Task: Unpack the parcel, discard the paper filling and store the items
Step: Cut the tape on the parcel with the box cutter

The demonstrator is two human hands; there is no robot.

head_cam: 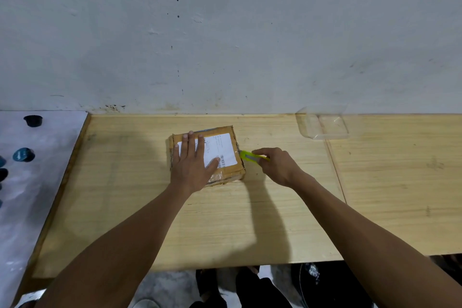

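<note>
A small brown cardboard parcel (232,169) with a white shipping label lies taped shut in the middle of the wooden table (175,220). My left hand (192,165) presses flat on the parcel's top, fingers spread over the label. My right hand (275,164) grips a yellow-green utility knife (251,156) just right of the parcel. The knife's tip touches the parcel's right edge near the top seam.
A clear plastic tray (323,124) sits at the back right against the grey wall. To the left, a white surface (37,182) holds a black cup (33,120) and a blue cup (23,154). A black bin liner (350,285) shows below the table's front edge.
</note>
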